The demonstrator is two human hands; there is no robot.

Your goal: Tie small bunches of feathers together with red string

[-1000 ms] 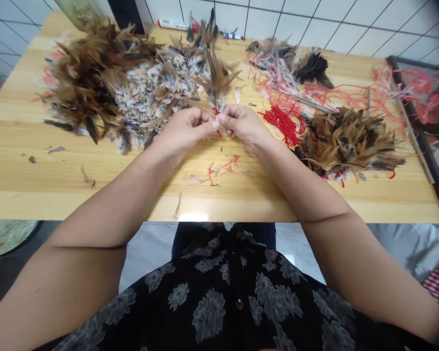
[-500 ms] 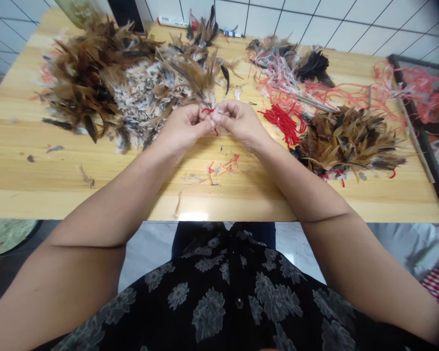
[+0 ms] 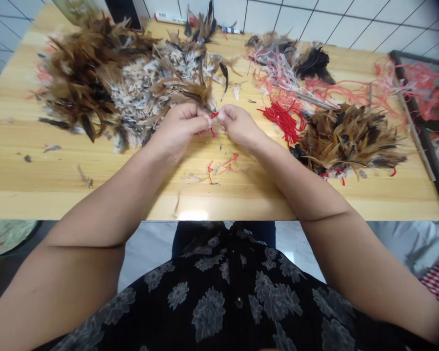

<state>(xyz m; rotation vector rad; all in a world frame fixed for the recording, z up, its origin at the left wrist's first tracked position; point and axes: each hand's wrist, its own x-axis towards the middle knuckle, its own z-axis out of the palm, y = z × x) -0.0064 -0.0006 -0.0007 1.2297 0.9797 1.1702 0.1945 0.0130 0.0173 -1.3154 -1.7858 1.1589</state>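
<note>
My left hand [image 3: 188,123] is closed around the base of a small bunch of brown feathers [image 3: 201,92], whose tips point up and away from me. A short red string [image 3: 213,116] crosses the quill end of the bunch, with one tail hanging down. My right hand [image 3: 234,122] is closed in a pinch at the string's right end, a little to the right of my left fingers. Just beyond my left hand lies a large pile of brown and speckled feathers [image 3: 139,92]. Part of the bunch's base is hidden by my fingers.
Cut red strings [image 3: 283,121] lie right of my hands, beside a heap of brown feather bunches [image 3: 347,139]. Pink and white string tangles [image 3: 278,73] lie behind. A black-framed tray [image 3: 420,131] stands far right; a marker [image 3: 170,19] lies by the tiled wall.
My hands have drawn slightly apart, the right fingers moving to the right with the string end. The feather bunch has tilted, and the red string now sits closer against its base.
</note>
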